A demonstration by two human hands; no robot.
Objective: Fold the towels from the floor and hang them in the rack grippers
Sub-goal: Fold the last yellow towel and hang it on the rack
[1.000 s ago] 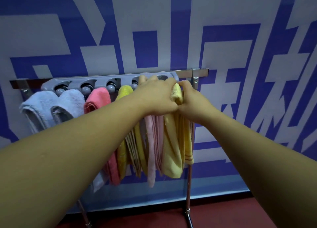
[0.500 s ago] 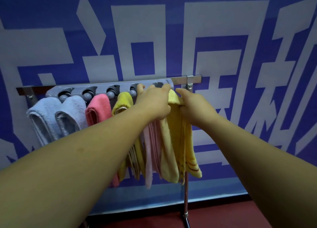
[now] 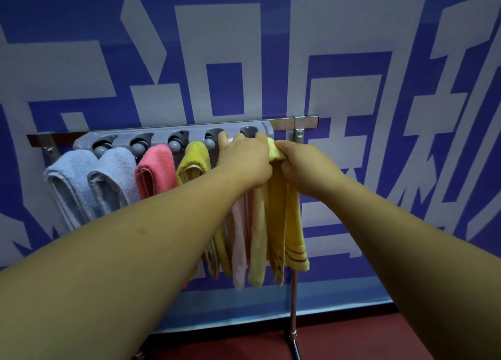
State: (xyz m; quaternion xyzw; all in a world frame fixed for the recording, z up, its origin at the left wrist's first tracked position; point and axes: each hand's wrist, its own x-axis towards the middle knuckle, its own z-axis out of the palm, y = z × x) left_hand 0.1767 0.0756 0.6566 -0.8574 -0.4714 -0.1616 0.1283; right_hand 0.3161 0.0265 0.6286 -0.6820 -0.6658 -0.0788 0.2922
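Since 1 second ago my view has tipped down; both hands remain at the rack [image 3: 173,134], left hand [image 3: 244,160] and right hand [image 3: 303,164] pinching the yellow towel [image 3: 284,224].

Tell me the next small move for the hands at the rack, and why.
Probably push the folded top of the yellow towel up into the rightmost slot of the grey rack. Both the left hand and right hand pinch it just below that slot, which looks unfilled.

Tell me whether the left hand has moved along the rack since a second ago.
No: the left hand is still at the rack's rightmost slot.
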